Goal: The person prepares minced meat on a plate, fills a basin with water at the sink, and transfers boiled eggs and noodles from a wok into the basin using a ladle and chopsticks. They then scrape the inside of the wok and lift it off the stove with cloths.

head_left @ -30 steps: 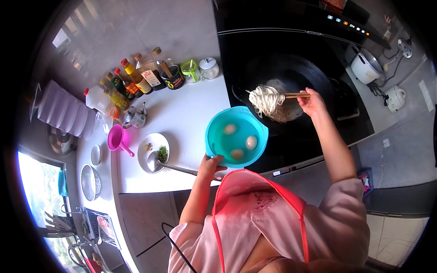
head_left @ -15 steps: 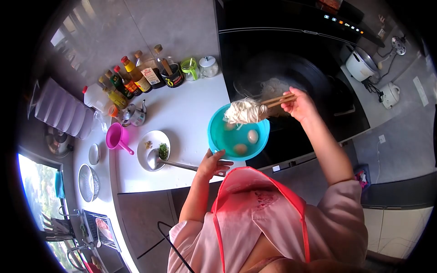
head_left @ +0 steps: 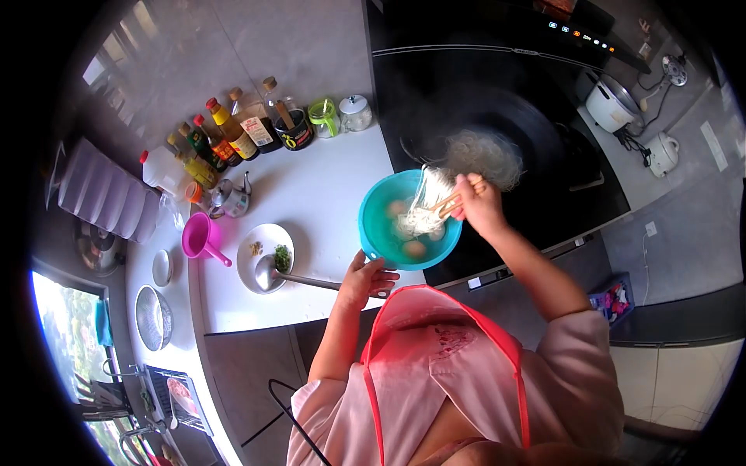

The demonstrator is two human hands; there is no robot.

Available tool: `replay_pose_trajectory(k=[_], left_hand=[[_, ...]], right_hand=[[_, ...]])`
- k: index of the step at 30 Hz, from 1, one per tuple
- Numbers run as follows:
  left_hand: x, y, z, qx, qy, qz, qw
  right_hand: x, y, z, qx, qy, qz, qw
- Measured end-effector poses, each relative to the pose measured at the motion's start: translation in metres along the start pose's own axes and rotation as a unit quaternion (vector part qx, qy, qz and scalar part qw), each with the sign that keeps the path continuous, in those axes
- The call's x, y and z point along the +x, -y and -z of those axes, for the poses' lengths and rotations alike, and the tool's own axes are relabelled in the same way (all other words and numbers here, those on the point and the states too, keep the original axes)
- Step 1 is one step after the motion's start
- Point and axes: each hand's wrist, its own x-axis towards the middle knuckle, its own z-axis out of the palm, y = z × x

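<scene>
My left hand (head_left: 364,279) grips the near edge of a turquoise bowl (head_left: 370,221), its fingers underneath. Several eggs (head_left: 414,249) lie inside. Over the bowl, my right hand (head_left: 478,203) is closed round a pair of chopsticks (head_left: 445,206). A bundle of white noodles (head_left: 422,223) hangs from their tips down into the bowl, partly covering the eggs. Behind it, more noodles (head_left: 486,158) lie in a dark wok (head_left: 540,144) on the stove. The handle of a ladle (head_left: 307,281) runs up to my left hand, its head resting in a white bowl (head_left: 246,262) with chopped greens (head_left: 283,256).
Sauce bottles (head_left: 231,130) and jars (head_left: 355,114) line the back of the white counter (head_left: 326,182). To the left are a pink dipper (head_left: 200,235), a small metal pot (head_left: 231,199) and a metal strainer (head_left: 153,317). A white cooker (head_left: 610,105) stands right of the stove.
My right hand has moved down and left, lowering the noodles from above the bowl into it. The turquoise bowl has shifted only slightly in my left hand.
</scene>
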Motion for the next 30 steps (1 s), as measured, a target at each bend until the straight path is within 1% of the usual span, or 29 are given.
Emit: replay_pose_trajectory(k=[2,3,5,6,8,9,10,12,13,15,17,18,20,23,30], left_hand=[[-0.001,-0.001,-0.001,-0.013,0.004,-0.007,1.0],[-0.001,-0.001,-0.002,-0.013,0.005,-0.007,1.0],[-0.003,-0.001,-0.002,-0.014,-0.005,-0.01,1.0],[-0.003,-0.001,-0.001,-0.014,-0.005,-0.01,1.0],[-0.003,0.0,-0.001,-0.007,-0.011,-0.009,1.0],[-0.004,0.001,-0.002,-0.007,-0.012,-0.009,1.0],[-0.004,0.001,-0.003,-0.002,-0.021,-0.014,1.0],[-0.004,0.002,-0.006,0.002,-0.032,-0.02,0.999],[-0.005,0.003,-0.007,0.008,-0.044,-0.029,0.999],[-0.004,0.007,-0.008,0.013,-0.058,-0.037,0.998],[-0.001,0.011,-0.007,0.017,-0.062,-0.056,0.996],[-0.001,0.012,-0.008,0.016,-0.064,-0.057,0.996],[-0.001,0.012,-0.012,0.019,-0.081,-0.061,0.995],[-0.002,0.014,-0.018,0.028,-0.108,-0.083,0.99],[-0.004,0.015,-0.023,0.041,-0.142,-0.086,0.985]], right_hand=[[-0.008,-0.005,-0.004,-0.089,0.039,0.048,0.994],[-0.012,-0.004,-0.004,-0.111,0.062,0.074,0.989],[-0.02,0.004,0.003,-0.114,0.12,0.147,0.975],[-0.021,0.012,0.009,-0.114,0.12,0.147,0.975],[-0.022,0.031,0.03,-0.084,0.13,0.104,0.983],[-0.02,0.047,0.046,-0.007,0.125,0.073,0.989],[-0.014,0.063,0.065,0.035,0.091,0.059,0.994],[0.004,0.076,0.107,0.101,0.034,0.112,0.988],[0.015,0.077,0.128,0.086,0.0,0.123,0.989],[0.036,0.069,0.167,0.024,-0.031,0.08,0.996],[0.056,0.046,0.196,-0.035,-0.042,0.031,0.998],[0.066,0.035,0.207,-0.036,-0.04,-0.006,0.999],[0.084,0.018,0.217,-0.028,-0.053,-0.019,0.998],[0.112,-0.001,0.216,-0.022,-0.075,-0.068,0.995],[0.161,-0.031,0.193,0.065,0.001,-0.109,0.992]])
